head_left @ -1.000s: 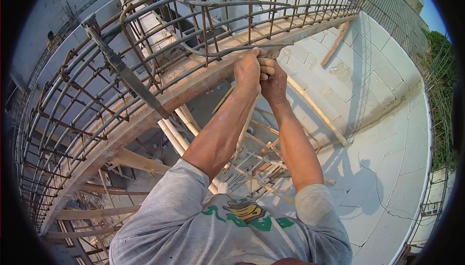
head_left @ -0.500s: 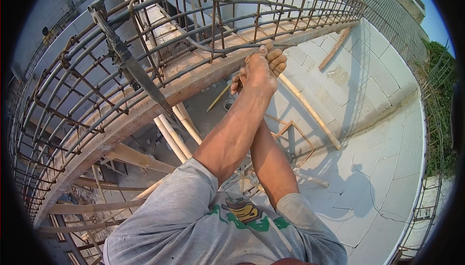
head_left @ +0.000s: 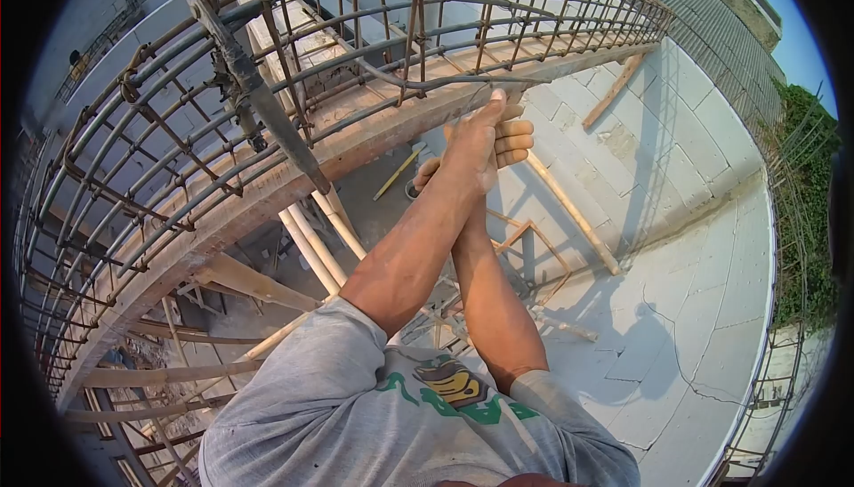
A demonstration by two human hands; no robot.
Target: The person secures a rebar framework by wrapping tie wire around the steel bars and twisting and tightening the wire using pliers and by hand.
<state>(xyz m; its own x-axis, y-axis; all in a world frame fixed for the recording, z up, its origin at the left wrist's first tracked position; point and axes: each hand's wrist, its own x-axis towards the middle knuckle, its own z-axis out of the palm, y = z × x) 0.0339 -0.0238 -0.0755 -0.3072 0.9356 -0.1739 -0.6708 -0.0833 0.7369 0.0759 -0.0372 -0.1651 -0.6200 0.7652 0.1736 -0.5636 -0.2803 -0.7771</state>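
My forearms cross, the left over the right, just below the curved rebar cage (head_left: 427, 87). My left hand (head_left: 485, 140) is closed, thumb up and fingers curled to the right, close under the free end of a bent rebar (head_left: 498, 80). Whatever it may grip does not show. Behind the left wrist, my right hand (head_left: 428, 172) is mostly hidden; its visible fingers look bent, and I cannot make out anything in them. Both hands are beside the inner edge of the curved plank form (head_left: 374, 136).
A dark steel bar (head_left: 276, 136) lies slanted across the cage on the left. Bamboo poles (head_left: 311, 247) prop the form from below. To the right stands a curved block wall (head_left: 685, 158) with a pole (head_left: 574, 211) leaning on it. The floor is far below.
Both hands have come slightly down, away from the rebar end. The left hand's curled fingers show more fully. The view has shifted a little, so the cage appears farther right.
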